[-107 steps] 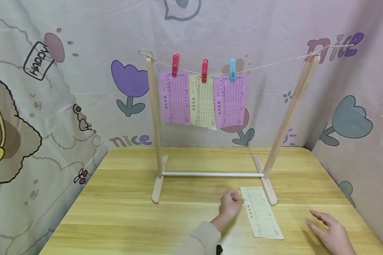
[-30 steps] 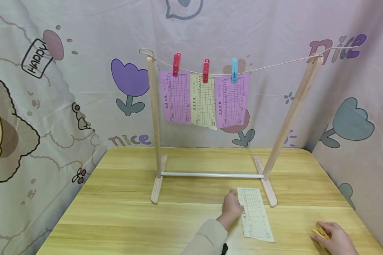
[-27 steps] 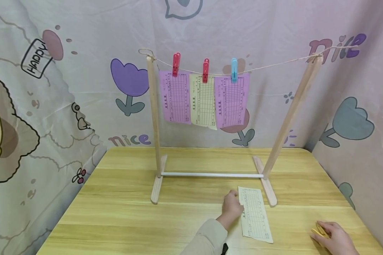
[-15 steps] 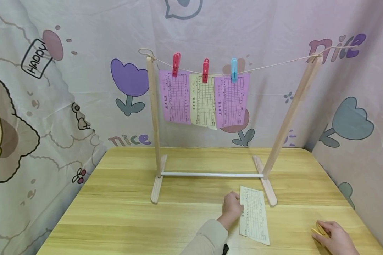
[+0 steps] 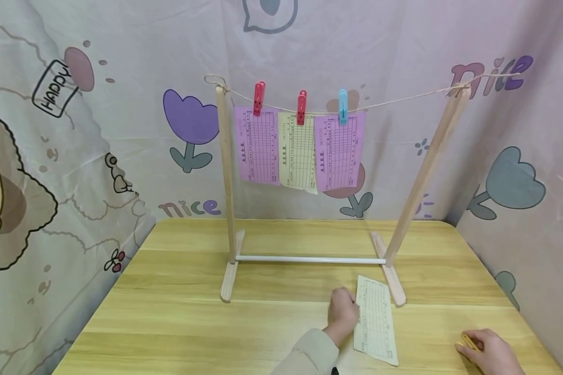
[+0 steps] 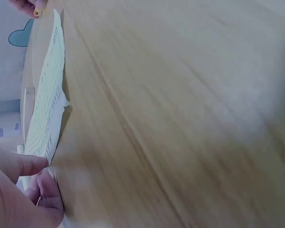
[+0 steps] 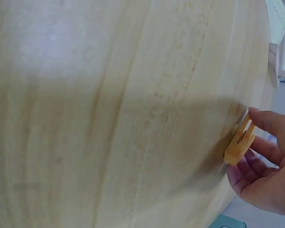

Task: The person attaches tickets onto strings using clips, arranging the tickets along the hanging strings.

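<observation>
My left hand (image 5: 343, 315) pinches the left edge of a pale yellow printed paper slip (image 5: 375, 320) in front of the rack. In the left wrist view the slip (image 6: 50, 90) slants up from the tabletop, its edge between thumb and fingers. Off to the right, my right hand (image 5: 492, 351) holds a yellow clothespin (image 5: 470, 342) low over the table; the right wrist view shows the clothespin (image 7: 240, 142) between thumb and fingertips. Two pink slips (image 5: 258, 151) and a yellow slip (image 5: 297, 153) hang from the string under two red clothespins (image 5: 301, 108) and a blue clothespin (image 5: 343, 107).
A wooden rack stands on the table (image 5: 183, 323), with a left post (image 5: 226, 177), a right post (image 5: 427, 177) and a white crossbar (image 5: 309, 259). The string (image 5: 403, 99) runs between the post tops. A patterned cloth (image 5: 286, 57) hangs behind and at both sides.
My right hand, without a clothespin at first, now grips the yellow one. My left hand has taken the slip's edge, and the slip has turned and tilted up from lying flat.
</observation>
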Tool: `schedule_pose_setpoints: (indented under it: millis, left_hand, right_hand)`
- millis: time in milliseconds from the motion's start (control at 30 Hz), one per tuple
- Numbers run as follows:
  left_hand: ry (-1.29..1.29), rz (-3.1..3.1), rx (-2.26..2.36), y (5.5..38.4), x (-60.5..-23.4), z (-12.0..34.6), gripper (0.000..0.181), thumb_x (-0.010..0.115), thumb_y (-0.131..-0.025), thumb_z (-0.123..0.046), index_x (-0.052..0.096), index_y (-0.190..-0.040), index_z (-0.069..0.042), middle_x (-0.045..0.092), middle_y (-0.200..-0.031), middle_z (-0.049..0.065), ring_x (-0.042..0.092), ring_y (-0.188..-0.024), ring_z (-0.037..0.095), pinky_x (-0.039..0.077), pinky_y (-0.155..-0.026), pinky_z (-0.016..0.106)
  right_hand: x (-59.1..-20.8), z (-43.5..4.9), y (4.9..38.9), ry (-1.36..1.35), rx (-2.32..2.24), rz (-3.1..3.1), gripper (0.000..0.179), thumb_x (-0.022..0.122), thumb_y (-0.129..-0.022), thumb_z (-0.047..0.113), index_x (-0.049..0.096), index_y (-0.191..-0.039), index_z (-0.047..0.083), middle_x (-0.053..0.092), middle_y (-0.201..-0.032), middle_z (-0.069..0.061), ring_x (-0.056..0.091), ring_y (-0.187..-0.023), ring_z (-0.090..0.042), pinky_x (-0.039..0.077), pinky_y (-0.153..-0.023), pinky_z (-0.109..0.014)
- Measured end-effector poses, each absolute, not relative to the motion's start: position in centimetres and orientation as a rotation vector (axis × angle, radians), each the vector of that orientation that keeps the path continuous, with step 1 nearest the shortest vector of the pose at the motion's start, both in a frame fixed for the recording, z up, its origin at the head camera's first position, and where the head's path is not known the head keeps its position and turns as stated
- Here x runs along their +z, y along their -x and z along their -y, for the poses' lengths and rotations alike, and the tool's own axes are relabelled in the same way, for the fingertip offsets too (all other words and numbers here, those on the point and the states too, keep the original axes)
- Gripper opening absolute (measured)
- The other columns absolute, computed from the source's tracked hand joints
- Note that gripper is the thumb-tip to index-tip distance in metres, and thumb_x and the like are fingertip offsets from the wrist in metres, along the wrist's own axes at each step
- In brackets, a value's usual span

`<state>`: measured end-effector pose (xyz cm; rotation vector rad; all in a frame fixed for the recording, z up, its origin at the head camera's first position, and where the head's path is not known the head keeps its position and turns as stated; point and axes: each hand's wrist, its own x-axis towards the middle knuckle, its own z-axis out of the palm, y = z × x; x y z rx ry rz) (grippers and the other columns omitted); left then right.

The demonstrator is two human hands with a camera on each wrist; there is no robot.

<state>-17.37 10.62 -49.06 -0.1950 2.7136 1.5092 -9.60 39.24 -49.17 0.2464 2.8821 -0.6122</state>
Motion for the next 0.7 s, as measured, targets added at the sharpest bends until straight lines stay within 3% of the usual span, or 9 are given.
schedule_pose_setpoints:
  millis: [133, 367, 700]
  left_hand:
    - [0.174, -2.729, 1.482, 17.3, -48.9, -10.6, 0.016, 0.064, -0.073, 0.007, 0.058, -0.071, -0.008, 0.048, -0.072, -0.002, 0.051, -0.063, 0.011, 0.044, -0.053, 0.022]
    - [0.189, -2.729, 1.422, 17.4, -48.4, -10.1, 0.012, 0.066, -0.078, -0.002, 0.060, -0.072, -0.011, 0.057, -0.069, -0.003, 0.052, -0.061, 0.010, 0.043, -0.051, 0.024]
    - [0.167, -2.770, 1.496, 18.0, -48.8, -8.8, 0.014, 0.071, -0.073, 0.002, 0.063, -0.069, -0.009, 0.060, -0.067, -0.002, 0.053, -0.059, 0.008, 0.042, -0.050, 0.021]
  right_hand:
    - [-49.0, -38.8, 9.6, -0.282, -0.654, -2.885, 0.071, 0.072, -0.074, 0.045, 0.057, -0.109, -0.015, 0.064, -0.094, -0.021, 0.060, -0.083, -0.024, 0.051, -0.073, -0.041]
    - [-48.2, -38.3, 9.9, -0.304, -0.681, -2.919, 0.062, 0.072, -0.077, 0.038, 0.058, -0.109, -0.014, 0.067, -0.090, -0.014, 0.050, -0.070, 0.002, 0.048, -0.062, -0.023]
    - [-47.1, -37.3, 10.6, -0.268, -0.771, -2.906, 0.060, 0.068, -0.083, 0.032, 0.053, -0.114, -0.016, 0.067, -0.097, -0.023, 0.064, -0.080, -0.019, 0.053, -0.068, -0.032]
